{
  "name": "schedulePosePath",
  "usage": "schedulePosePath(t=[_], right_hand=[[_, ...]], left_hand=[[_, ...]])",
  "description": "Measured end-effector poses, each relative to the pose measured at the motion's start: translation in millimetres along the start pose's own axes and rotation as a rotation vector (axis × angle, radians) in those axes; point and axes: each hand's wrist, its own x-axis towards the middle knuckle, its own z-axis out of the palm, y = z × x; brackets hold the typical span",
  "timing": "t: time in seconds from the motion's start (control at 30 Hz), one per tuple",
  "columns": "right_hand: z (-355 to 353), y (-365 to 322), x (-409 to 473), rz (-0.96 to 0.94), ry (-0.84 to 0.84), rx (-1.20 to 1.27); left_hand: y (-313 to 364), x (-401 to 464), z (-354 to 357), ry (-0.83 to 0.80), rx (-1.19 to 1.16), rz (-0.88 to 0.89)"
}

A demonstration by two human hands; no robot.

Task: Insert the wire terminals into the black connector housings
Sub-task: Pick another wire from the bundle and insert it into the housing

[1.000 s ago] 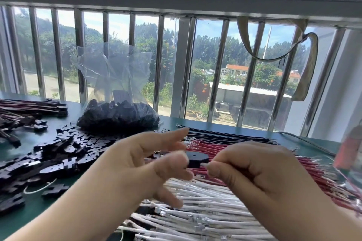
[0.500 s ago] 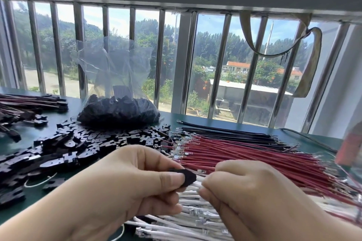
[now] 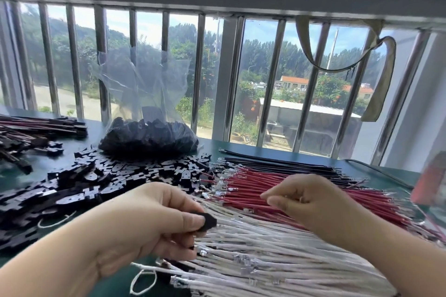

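My left hand (image 3: 154, 224) pinches a small black connector housing (image 3: 208, 221) between thumb and fingers, just above the bundle of white wires (image 3: 277, 255). My right hand (image 3: 306, 202) hovers over the red wires (image 3: 241, 188), its fingers curled and the thumb and forefinger tips close together. Whether they pinch a wire is hidden by the fingers. Black wires (image 3: 277, 161) lie behind the red ones. Loose black housings (image 3: 96, 181) are heaped on the green table at the left.
A clear plastic bag of black housings (image 3: 147, 137) stands at the back by the barred window (image 3: 226, 79). Finished wire assemblies (image 3: 36, 128) lie at the far left. A blurred red and clear object (image 3: 432, 185) stands at the right edge.
My hands were joined at the housing; now my right hand has moved away right, over the red wires. My left hand has lowered the housing toward the white wires.
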Motion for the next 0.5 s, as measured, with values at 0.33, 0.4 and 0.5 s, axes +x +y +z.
schedulePosePath(t=[0.33,0.4,0.5], right_hand=[[21,0,5,-0.23,0.164,-0.573],[18,2,3,-0.194,0.217,-0.446],[14,-2,2,-0.138,0.347,-0.063]], left_hand=[[0,3,-7,0.027,0.001,0.013],[0,3,-8,0.019,0.008,0.014],[0,3,-9,0.019,0.006,0.021]])
